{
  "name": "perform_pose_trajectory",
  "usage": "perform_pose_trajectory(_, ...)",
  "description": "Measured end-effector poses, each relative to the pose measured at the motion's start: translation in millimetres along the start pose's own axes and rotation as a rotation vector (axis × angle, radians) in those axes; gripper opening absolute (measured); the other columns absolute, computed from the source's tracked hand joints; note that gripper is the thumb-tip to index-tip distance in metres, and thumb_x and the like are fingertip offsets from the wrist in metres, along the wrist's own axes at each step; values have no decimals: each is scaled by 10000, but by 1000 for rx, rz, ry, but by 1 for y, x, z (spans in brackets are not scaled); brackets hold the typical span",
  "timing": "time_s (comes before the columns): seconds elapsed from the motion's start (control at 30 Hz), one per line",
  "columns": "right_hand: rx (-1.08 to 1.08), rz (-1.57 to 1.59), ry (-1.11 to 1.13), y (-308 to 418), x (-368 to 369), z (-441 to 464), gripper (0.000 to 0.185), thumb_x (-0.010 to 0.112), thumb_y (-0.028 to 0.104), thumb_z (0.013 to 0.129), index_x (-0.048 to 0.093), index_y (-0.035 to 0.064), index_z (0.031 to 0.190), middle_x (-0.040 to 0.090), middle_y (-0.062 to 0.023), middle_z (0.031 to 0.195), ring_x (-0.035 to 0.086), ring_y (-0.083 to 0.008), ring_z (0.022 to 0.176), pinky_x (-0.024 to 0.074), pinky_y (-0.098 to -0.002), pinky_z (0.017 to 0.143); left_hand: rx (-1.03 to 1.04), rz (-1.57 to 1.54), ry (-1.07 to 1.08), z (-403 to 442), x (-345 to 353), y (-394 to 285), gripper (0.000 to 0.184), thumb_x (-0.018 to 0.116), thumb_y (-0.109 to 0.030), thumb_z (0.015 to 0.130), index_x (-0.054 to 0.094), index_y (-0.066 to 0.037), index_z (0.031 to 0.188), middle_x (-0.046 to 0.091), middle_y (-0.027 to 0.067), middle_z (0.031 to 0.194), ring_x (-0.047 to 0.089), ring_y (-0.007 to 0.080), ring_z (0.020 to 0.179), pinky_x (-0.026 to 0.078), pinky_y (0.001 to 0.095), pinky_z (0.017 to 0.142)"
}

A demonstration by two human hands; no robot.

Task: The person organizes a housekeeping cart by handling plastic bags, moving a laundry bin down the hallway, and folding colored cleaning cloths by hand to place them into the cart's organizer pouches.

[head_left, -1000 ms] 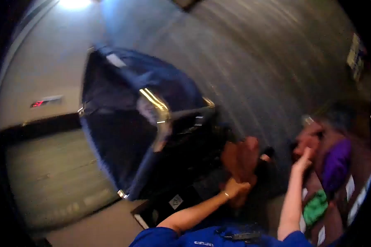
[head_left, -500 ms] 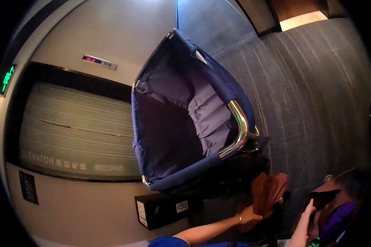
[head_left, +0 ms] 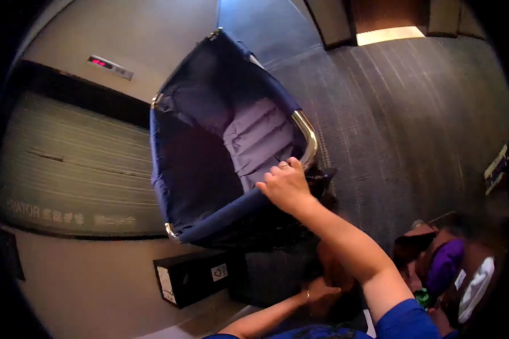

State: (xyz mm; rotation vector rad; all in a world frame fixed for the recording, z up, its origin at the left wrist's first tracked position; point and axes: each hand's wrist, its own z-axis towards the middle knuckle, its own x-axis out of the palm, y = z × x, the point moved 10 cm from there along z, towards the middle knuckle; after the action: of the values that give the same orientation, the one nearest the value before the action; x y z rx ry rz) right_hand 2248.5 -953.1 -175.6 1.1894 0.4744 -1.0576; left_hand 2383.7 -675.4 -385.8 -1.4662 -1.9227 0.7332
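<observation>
A large laundry cart (head_left: 218, 223) with dark blue fabric sides and a chrome tube frame stands in front of me, its lining visible inside. My right hand (head_left: 285, 182) reaches across, fingers curled over the near rim beside the bent chrome corner. Lower down, my left hand (head_left: 324, 292), with a bracelet at the wrist, is closed on a crumpled reddish-brown bag or cloth (head_left: 332, 265). My right forearm covers part of that brown material and some of it is in shadow.
A black bin (head_left: 189, 279) with a recycling mark stands by the wall. Left is a closed elevator door (head_left: 79, 164). At lower right lie brown bags or cloths, a purple item (head_left: 445, 261) and a white one (head_left: 476, 289). Striped carpet (head_left: 401, 118) stretches to a lit doorway.
My right hand has left the brown and purple pile at lower right and now grips the cart's rim. My left hand keeps the brown material, lower and less visible. The view has shifted right.
</observation>
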Motion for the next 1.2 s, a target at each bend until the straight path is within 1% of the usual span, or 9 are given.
perform_pose_trajectory(0.27,99,50,-289,24,-17,-39,193,605,305,698,581,160,574,552,-14,647,543,-186,736,346,-382,810,-2,-163,19,-11,-28,-71,562,600,-237,788,372,-7,1248,467,111,1178,438,217,1087,352,301,913)
perform_pose_trajectory(0.47,180,198,-327,76,-40,-108,105,584,216,731,549,123,699,524,-14,722,523,-189,800,338,-374,880,41,30,206,-34,-48,-38,517,599,-272,787,416,-6,1192,508,131,1117,492,230,1016,395,315,853)
perform_pose_trajectory(0.53,140,607,-461,86,-63,-143,94,622,136,723,594,104,806,587,-50,802,551,-214,828,382,-378,869,102,134,280,-43,-44,-33,504,599,-284,787,431,-6,1173,522,138,1097,510,235,993,409,319,833)
perform_pose_trajectory(0.63,662,492,-603,53,-98,-264,148,593,64,753,627,74,896,615,-75,854,580,-240,833,448,-328,745,287,315,344,-60,-17,-40,487,598,-302,787,453,-6,1145,543,147,1066,537,242,957,431,326,803)
perform_pose_trajectory(0.73,1284,316,-667,36,-79,-411,379,595,175,804,491,32,1139,525,-128,1125,514,-224,1014,409,-325,860,114,507,319,-85,3,-35,525,632,-378,730,498,-10,1081,578,187,991,559,316,921,437,369,790)
perform_pose_trajectory(0.8,1924,1036,-791,59,-34,-478,459,560,232,850,417,21,1232,489,-126,1200,450,-235,1114,375,-340,925,186,668,398,-102,21,-41,487,641,-352,720,514,-30,1063,577,188,1000,556,339,918,440,385,782)
perform_pose_trajectory(0.87,1523,1967,-930,73,8,-472,407,541,178,853,436,39,1220,510,-112,1177,470,-225,1095,373,-343,937,433,923,726,-135,59,-43,471,646,-351,713,530,-43,1049,579,189,995,548,356,926,443,395,768)
perform_pose_trajectory(1.1,1174,1108,-1207,79,-142,-482,320,543,55,804,519,34,1123,560,-65,1100,525,-179,1005,390,-315,920,241,-36,403,-172,45,-131,617,684,-83,685,386,-16,1220,506,110,1165,504,232,1045,405,339,890)
perform_pose_trajectory(1.2,943,1168,-1283,99,-212,-469,340,527,107,814,517,19,1143,551,-67,1107,505,-184,1015,380,-315,910,35,-389,255,-178,28,-120,587,649,-36,692,387,-20,1217,518,111,1136,525,218,1014,441,332,862)
